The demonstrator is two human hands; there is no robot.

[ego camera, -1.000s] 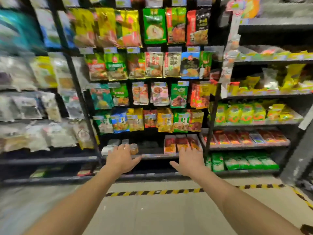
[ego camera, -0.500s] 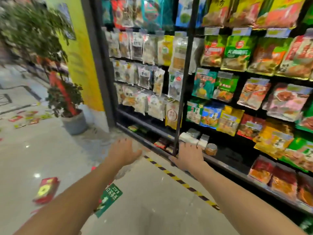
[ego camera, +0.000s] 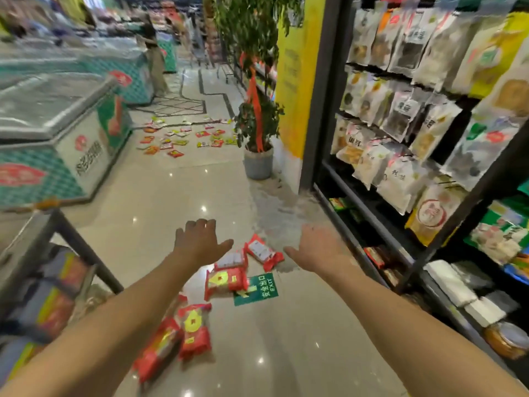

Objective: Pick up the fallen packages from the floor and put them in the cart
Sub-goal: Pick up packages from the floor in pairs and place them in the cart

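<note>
Several red packages lie on the shiny floor just below my hands: one face-down point(ego camera: 264, 252), one with a yellow label point(ego camera: 226, 283), and two more nearer me point(ego camera: 194, 329). Many more small packages point(ego camera: 177, 140) are scattered further down the aisle. My left hand point(ego camera: 199, 243) and right hand point(ego camera: 317, 249) are stretched out in front, palms down, fingers relaxed, holding nothing. The cart point(ego camera: 31, 247) is at the left edge, its dark frame visible with some packages inside.
A shelf rack point(ego camera: 429, 173) full of hanging bags runs along the right. A potted plant point(ego camera: 257, 159) stands by a yellow pillar. Chest freezers point(ego camera: 65, 130) line the left. A green exit sticker point(ego camera: 257, 289) is on the floor. A person stands far down the aisle.
My view has swung left from the snack shelves to the aisle floor, bringing the fallen packages and the cart into sight. Both hands stay open and extended.
</note>
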